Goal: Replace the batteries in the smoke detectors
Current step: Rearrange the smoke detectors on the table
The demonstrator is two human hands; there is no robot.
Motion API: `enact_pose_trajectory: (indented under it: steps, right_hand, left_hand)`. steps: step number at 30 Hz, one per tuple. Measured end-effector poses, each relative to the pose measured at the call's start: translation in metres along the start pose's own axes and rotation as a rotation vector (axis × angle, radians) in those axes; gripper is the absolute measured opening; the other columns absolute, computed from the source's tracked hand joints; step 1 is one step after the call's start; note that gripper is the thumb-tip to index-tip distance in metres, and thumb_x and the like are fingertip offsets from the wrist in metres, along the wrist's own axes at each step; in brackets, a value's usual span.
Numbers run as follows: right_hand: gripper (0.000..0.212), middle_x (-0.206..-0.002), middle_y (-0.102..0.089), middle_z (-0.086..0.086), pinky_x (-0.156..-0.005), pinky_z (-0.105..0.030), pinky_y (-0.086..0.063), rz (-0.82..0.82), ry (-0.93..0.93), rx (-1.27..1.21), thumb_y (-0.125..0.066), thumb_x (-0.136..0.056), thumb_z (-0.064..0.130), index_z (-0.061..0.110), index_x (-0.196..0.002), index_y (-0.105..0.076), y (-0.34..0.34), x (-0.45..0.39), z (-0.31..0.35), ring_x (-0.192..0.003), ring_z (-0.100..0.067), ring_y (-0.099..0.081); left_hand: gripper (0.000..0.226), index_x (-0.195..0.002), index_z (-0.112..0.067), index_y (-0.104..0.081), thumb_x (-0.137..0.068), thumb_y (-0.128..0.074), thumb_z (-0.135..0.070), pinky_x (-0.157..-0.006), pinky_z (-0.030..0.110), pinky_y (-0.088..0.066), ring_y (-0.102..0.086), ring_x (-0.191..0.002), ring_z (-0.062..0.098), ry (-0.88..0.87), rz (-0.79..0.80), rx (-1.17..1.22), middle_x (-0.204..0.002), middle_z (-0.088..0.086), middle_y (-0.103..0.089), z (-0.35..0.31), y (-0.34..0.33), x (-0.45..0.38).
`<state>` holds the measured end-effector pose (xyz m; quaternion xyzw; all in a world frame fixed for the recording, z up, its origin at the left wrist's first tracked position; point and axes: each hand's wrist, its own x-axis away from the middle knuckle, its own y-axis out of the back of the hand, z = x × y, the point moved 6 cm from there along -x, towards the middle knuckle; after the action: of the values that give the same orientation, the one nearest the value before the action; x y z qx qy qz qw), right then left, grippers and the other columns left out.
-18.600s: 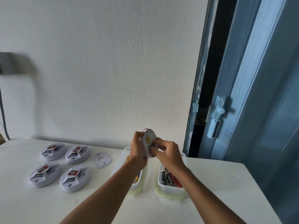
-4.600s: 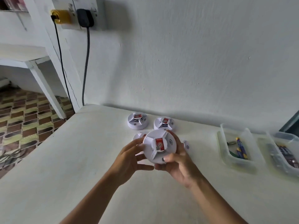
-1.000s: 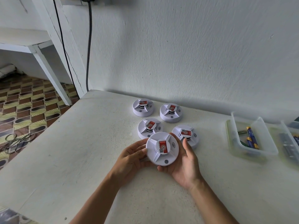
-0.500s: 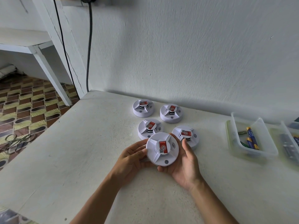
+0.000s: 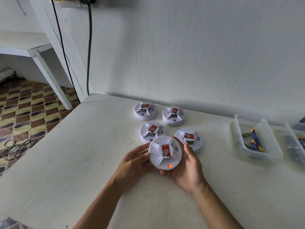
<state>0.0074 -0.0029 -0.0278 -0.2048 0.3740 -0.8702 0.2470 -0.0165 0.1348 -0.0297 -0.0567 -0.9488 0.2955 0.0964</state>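
Observation:
I hold a round white smoke detector (image 5: 165, 152) face up just above the white table (image 5: 82, 154). Its red label faces me and a red light (image 5: 169, 165) glows near its front edge. My right hand (image 5: 188, 169) cradles it from below and the right, fingers curled up its side. My left hand (image 5: 132, 161) grips its left rim with thumb and fingertips. Several more white detectors sit just behind: two at the back (image 5: 145, 111) (image 5: 173, 115) and two nearer (image 5: 151, 131) (image 5: 189, 138).
A clear plastic tub (image 5: 257, 156) at the right holds blue and yellow batteries (image 5: 255, 139). A second tub (image 5: 295, 149) with dark batteries is cut off by the right edge. The table's left edge drops to a patterned floor with cables (image 5: 14, 147). Black cords (image 5: 89, 47) hang down the wall.
The red light on the held detector has come on. Both hands and the detector stay in nearly the same place over the last second.

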Motion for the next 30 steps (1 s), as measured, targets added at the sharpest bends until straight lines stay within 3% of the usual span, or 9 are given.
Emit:
enact_pose_trajectory:
  steps: [6,14,21,26,30]
  right_hand:
    - [0.092,-0.119,-0.063,-0.022,-0.055,-0.039,-0.053,-0.001,0.005,0.011,-0.081,-0.062,0.058,0.012,-0.136,-0.051,0.0014,0.0017,0.0002,-0.088,-0.034,-0.065]
    - [0.08,-0.12,-0.063,-0.023,-0.055,-0.038,-0.053,0.019,-0.003,0.024,-0.08,-0.064,0.058,0.012,-0.127,-0.061,-0.0013,0.002,0.0009,-0.09,-0.034,-0.065]
    - [0.089,-0.117,-0.064,-0.023,-0.054,-0.038,-0.053,0.005,0.0,0.013,-0.082,-0.061,0.056,0.011,-0.132,-0.054,-0.0018,0.0016,-0.0001,-0.087,-0.034,-0.065]
    - [0.078,-0.116,-0.065,-0.021,-0.054,-0.038,-0.053,0.001,-0.004,0.02,-0.083,-0.059,0.056,0.016,-0.123,-0.064,-0.0029,0.0016,0.0011,-0.086,-0.033,-0.066]
    - [0.089,-0.118,-0.064,-0.022,-0.054,-0.038,-0.053,-0.009,-0.008,0.026,-0.083,-0.06,0.057,0.012,-0.132,-0.056,-0.003,0.0021,0.002,-0.088,-0.034,-0.065]
  left_hand:
    - [0.07,-0.131,-0.001,-0.058,-0.072,-0.086,-0.026,-0.085,0.049,-0.056,-0.062,-0.113,0.042,-0.006,0.006,-0.008,-0.132,0.027,-0.058,0.0017,-0.0012,-0.0002]
    - [0.071,-0.132,0.001,-0.056,-0.073,-0.085,-0.026,-0.09,0.051,-0.054,-0.059,-0.117,0.043,-0.015,0.008,-0.008,-0.133,0.027,-0.057,0.0009,-0.0009,-0.0005]
    - [0.069,-0.132,0.0,-0.057,-0.073,-0.084,-0.026,-0.092,0.053,-0.054,-0.058,-0.118,0.044,-0.019,-0.001,-0.015,-0.133,0.027,-0.057,0.0,-0.001,0.0007]
    - [0.068,-0.129,-0.001,-0.06,-0.072,-0.086,-0.026,-0.089,0.051,-0.055,-0.06,-0.116,0.044,-0.008,-0.011,0.0,-0.132,0.027,-0.059,-0.0013,-0.0017,0.0011]
    - [0.053,-0.132,0.001,-0.057,-0.084,-0.071,-0.015,-0.088,0.052,-0.055,-0.059,-0.116,0.045,-0.018,-0.018,-0.017,-0.132,0.028,-0.058,-0.0005,-0.0007,-0.0004]
